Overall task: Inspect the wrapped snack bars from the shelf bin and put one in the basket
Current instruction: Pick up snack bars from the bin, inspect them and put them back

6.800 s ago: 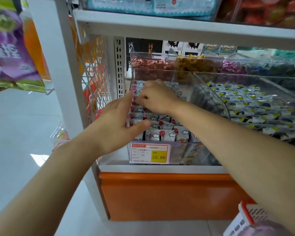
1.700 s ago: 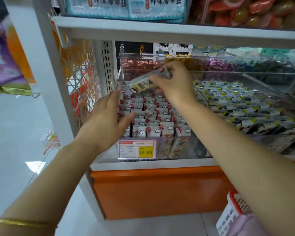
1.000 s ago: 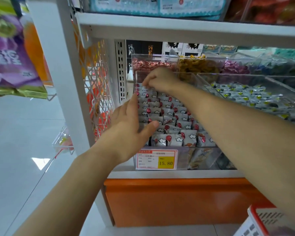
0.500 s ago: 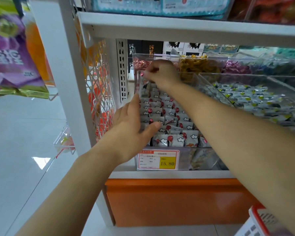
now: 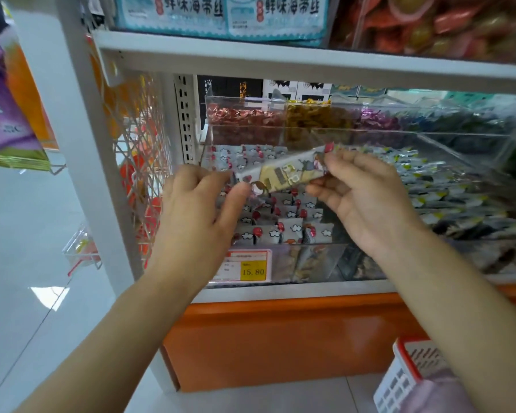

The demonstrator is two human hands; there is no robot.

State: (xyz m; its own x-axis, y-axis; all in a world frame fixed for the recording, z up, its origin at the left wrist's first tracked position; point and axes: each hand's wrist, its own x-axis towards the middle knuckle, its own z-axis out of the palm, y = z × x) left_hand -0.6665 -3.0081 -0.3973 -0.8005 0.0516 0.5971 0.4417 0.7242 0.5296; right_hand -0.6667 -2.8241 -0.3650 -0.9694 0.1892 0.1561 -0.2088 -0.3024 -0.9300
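Both hands, the left hand [image 5: 197, 216] and right hand [image 5: 367, 198], are pinching opposite ends of one wrapped snack bar [image 5: 280, 174], holding it tilted above the clear shelf bin [image 5: 310, 260].

Half a sec ago our right hand [image 5: 367, 198] was deep at the back of the bin [image 5: 313, 260], fingers curled down among the packs [image 5: 280, 234] — now it's pulled back toward us & up, pinching the right end of one snack bar [image 5: 283, 172] between thumb & fingertips. Our left hand [image 5: 197, 216] has left the bin's left wall, where it lay w/ straight fingers; its thumb & fingertips now nip the bar's left end. The bar spans fingertips to fingertips above the rows — right end higher. More of the basket [image 5: 405, 380] shows below our right wrist.
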